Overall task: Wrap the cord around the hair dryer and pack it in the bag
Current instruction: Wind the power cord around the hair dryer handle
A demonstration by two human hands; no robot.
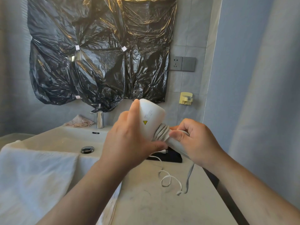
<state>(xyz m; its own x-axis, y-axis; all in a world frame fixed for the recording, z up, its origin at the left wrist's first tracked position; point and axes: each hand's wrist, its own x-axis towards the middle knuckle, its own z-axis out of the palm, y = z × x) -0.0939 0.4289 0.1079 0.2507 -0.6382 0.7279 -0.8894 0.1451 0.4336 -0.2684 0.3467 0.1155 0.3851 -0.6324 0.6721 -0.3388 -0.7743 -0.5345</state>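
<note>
Hair dryer (151, 117) rides above the counter (146, 200), left hand (129, 140) clasping its body steady while right hand (194, 140) pinches coiled cord (161, 133) against the handle, keeping turns tight.

counter right of sink: bare grey stone countertop (170, 208) open | obstacles: loose white coiled cord (167, 179), flat black pouch (172, 155) | left: white towel (35, 179) draped over basin rim
</note>
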